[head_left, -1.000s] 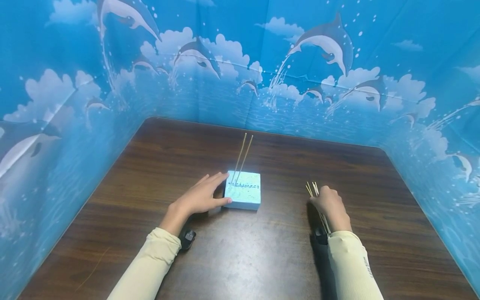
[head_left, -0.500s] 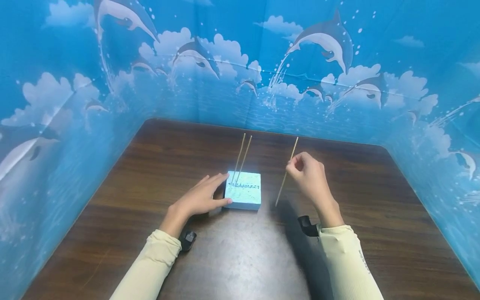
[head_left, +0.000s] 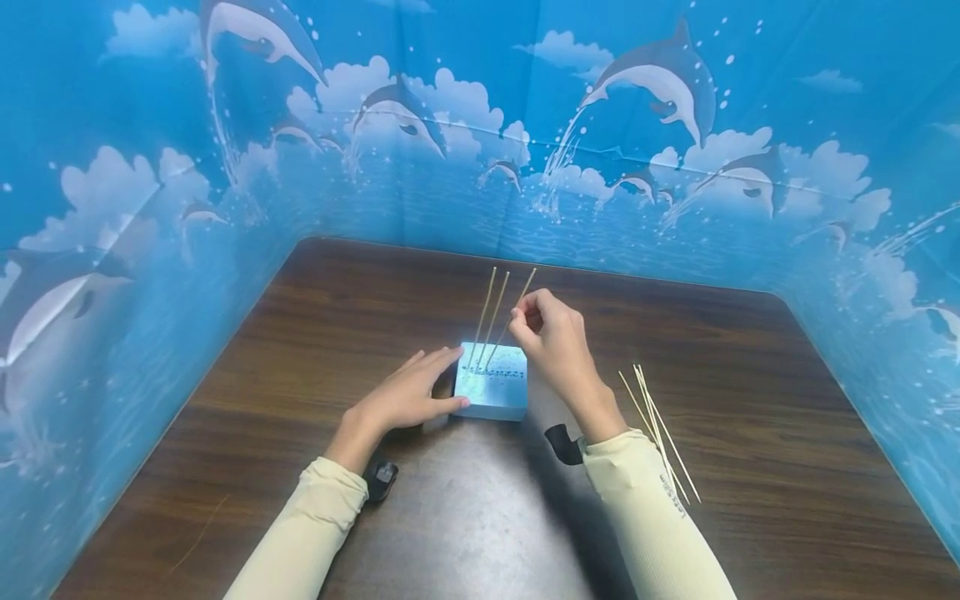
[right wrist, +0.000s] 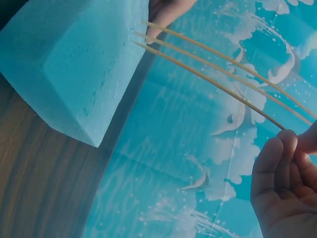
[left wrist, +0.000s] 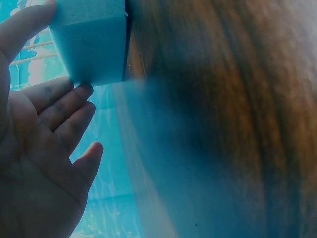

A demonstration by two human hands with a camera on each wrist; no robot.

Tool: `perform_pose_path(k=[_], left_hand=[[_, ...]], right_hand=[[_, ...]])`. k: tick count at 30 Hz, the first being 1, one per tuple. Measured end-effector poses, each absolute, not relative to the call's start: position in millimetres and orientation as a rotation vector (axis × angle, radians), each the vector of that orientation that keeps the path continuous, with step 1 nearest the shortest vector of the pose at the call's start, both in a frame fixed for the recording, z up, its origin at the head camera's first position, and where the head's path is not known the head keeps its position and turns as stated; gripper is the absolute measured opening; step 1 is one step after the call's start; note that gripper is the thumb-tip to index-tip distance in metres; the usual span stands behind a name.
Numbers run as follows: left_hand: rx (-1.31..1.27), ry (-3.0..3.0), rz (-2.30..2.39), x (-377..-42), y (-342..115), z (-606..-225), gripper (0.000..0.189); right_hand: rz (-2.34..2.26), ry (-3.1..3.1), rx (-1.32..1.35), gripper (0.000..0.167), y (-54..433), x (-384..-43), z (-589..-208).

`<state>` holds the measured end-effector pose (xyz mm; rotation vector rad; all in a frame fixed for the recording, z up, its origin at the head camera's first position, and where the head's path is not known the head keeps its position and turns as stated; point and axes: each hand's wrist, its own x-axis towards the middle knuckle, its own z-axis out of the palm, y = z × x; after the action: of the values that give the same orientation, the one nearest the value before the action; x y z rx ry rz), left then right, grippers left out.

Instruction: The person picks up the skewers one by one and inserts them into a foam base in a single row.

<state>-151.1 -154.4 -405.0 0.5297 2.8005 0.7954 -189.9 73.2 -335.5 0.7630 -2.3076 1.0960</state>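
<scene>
Pinching a stick, our right hand now has it at the block — our left hand touches there, fingers extended — so we get a third beside two standing sticks.

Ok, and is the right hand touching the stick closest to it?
Touching. The right wrist view shows it: the right hand pinches the stick, which runs right up to the skin with no gap.
</scene>
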Motion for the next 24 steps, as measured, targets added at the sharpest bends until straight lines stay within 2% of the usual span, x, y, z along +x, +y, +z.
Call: perform_pose_path(k=[16,20,24], left_hand=[[0.516,2.798,0.826,-151,-154,-404,0.087],[0.517,2.792,0.821,-150,-154,-405,0.087],[0.537,2.794,0.819,-150,-155,-406,0.088]], right_hand=[[1.072,-2.357,0.805,0.004,67,-187,-343],[1.105,-2.410,0.717,0.008,79,-188,-347],[1.034,-2.578,0.511,0.015,115,-192,-361]])
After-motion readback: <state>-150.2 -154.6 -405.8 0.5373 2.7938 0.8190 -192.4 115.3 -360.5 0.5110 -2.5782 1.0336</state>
